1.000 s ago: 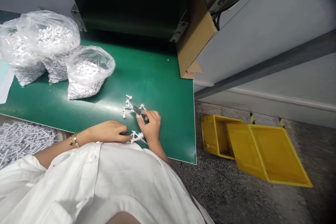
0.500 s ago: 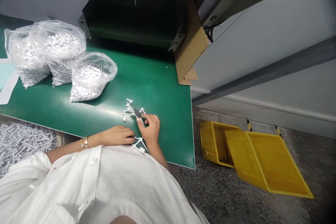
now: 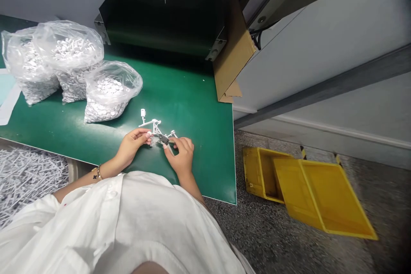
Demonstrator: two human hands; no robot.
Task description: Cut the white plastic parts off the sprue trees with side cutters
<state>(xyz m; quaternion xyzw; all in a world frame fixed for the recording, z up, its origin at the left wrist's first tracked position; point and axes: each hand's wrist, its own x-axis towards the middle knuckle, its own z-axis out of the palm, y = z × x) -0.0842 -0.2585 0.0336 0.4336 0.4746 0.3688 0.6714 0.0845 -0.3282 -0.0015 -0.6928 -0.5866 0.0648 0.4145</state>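
Note:
My left hand [image 3: 132, 146] is closed, its thumb and fingertips pinching a small part of a white plastic sprue [image 3: 156, 126]. The sprue branches out, with small parts at its ends. My right hand [image 3: 181, 154] is wrapped round a pair of small nippers [image 3: 163, 138], whose dark jaws point left at the sprue. The handles are mostly hidden in the palm. Both hands are over the green table [image 3: 199, 115], near its front edge. Whether the jaws touch the plastic I cannot tell.
Clear bags [image 3: 109, 92] of small white parts stand at the left. Below them is a heap of white sprue sticks [image 3: 28, 175]. A dark conveyor belt [image 3: 163, 21] carries more sprues at the back, beside a cardboard sheet [image 3: 236, 51]. Yellow crates [image 3: 340, 197] sit on the floor.
My left hand has moved forward from the table's front edge and now pinches the sprue. The white sprue that was beside it now lies up at the nippers. My right hand stays nearly in place.

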